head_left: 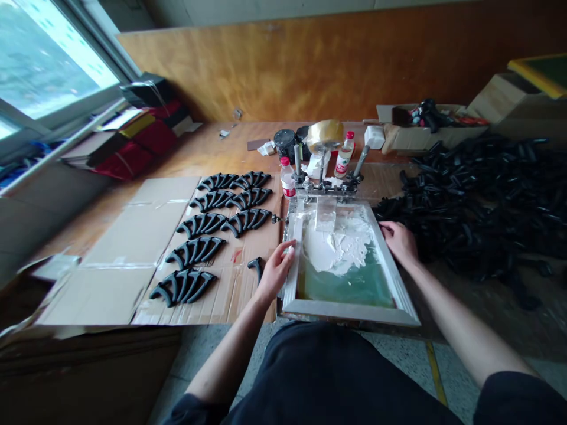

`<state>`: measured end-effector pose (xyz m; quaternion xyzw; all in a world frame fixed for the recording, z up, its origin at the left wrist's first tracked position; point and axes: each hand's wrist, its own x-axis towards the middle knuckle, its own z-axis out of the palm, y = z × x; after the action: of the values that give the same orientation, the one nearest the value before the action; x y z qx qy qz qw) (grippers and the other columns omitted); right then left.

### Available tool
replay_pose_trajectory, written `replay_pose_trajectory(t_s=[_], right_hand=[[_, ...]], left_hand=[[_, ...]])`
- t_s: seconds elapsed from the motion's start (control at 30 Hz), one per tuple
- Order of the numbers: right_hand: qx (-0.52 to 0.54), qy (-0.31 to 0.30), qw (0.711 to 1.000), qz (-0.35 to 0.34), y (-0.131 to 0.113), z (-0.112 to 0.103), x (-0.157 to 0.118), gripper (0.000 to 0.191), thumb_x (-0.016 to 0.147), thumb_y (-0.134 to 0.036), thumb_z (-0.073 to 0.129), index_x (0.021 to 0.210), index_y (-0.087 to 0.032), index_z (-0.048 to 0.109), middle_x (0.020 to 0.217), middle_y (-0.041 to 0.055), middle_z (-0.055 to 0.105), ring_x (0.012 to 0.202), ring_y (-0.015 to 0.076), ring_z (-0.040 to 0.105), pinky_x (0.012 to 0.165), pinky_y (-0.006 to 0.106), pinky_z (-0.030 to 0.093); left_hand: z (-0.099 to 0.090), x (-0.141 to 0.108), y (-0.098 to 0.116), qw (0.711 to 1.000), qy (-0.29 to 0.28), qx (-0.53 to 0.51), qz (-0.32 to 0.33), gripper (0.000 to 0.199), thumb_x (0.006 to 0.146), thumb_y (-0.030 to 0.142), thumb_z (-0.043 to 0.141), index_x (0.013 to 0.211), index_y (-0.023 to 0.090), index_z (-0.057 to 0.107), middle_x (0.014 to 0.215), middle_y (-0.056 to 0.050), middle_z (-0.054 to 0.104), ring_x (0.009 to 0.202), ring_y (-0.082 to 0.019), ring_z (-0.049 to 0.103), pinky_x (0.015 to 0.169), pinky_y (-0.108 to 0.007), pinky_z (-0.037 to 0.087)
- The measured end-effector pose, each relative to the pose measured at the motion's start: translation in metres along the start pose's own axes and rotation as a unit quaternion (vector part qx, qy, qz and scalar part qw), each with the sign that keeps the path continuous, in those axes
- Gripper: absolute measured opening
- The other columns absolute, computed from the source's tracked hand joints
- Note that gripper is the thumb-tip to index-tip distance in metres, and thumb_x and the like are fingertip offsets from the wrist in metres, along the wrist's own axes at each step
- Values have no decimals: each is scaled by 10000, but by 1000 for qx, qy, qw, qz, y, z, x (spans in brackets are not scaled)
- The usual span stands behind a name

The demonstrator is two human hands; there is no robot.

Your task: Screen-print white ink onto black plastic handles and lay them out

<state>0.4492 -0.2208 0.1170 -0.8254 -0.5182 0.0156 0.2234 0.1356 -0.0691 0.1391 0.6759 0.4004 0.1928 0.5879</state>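
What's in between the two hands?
In the head view, the left hand and right hand rest on opposite sides of a screen frame. Between them lies its green mesh, smeared with white ink.

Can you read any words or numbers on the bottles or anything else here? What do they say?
No text here can be read.
Small bottle with red cap: its red and white label is too small and blurred to read.
Second bottle: its label is blurred too.
Black pots: no lettering shows.
Printing screen frame, held at its sides by the left hand and right hand: no words on it.
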Motion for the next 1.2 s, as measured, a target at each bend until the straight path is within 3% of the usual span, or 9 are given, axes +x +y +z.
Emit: replay_pose_trajectory(t_s=[0.1,0.17,0.3,0.37,0.57,0.67,0.83,0.97,1.2], right_hand=[[-13,73,997,-23,-30,3,31,512,895,-297,529,1376,-134,467,1357,192,470,1143,305,522,947,445,442],[-24,64,994,-89,-63,15,49,632,794,-306,691,1357,-124,469,1389,178,447,1218,321,463,993,442,416],[-37,-71,987,-137,-105,37,52,227,801,-237,689,1013,-174,638,981,87,654,958,252,576,828,357,459],[-32,-111,977,-177,-106,41,33,68,832,-171,622,892,-185,651,861,61,660,869,221,581,768,318,440],[29,-158,911,-381,-85,20,-13,249,769,-28,537,911,-182,671,877,52,678,838,189,575,750,298,399],[32,-176,921,-347,-88,16,-5,170,757,-77,589,820,-213,670,776,11,668,780,179,576,717,290,396],[7,-64,944,-325,-91,34,-20,303,781,-31,543,1004,-181,681,1001,80,701,901,219,597,775,333,435],[35,-90,938,-333,-89,34,-28,258,810,-94,589,1023,-202,687,976,57,711,881,211,627,771,323,461],[18,-23,988,-149,-92,-4,70,556,837,-345,683,1368,-337,518,1058,24,693,850,202,641,719,304,481]], left_hand=[[13,4,-43,998,-2,46,-42,597,875,481,516,1415,238,442,698,30,570,564,-107,482,539,-212,370],[19,11,-60,995,3,88,-46,587,877,455,507,1418,241,434,669,41,543,568,-113,482,555,-216,367],[20,18,-70,992,-3,117,-56,569,874,474,502,1389,232,473,714,23,584,590,-126,507,598,-232,385],[19,18,-70,991,-5,120,-60,574,873,483,500,1390,233,474,738,13,605,602,-133,522,617,-238,393],[19,17,-71,987,-4,147,-61,557,890,482,472,1392,240,464,794,3,633,657,-145,551,666,-257,415],[18,17,-70,988,-6,142,-65,559,889,480,474,1394,239,462,805,0,630,673,-145,559,649,-255,415],[16,15,-65,993,0,105,-62,561,866,475,525,1367,222,498,752,3,618,645,-140,552,595,-245,417],[16,13,-59,995,2,77,-69,571,853,485,545,1356,217,509,709,18,592,591,-120,517,548,-227,395],[2,2,-15,998,-25,-20,-62,663,832,551,565,1390,209,461,634,49,530,481,-80,421,457,-191,316]])
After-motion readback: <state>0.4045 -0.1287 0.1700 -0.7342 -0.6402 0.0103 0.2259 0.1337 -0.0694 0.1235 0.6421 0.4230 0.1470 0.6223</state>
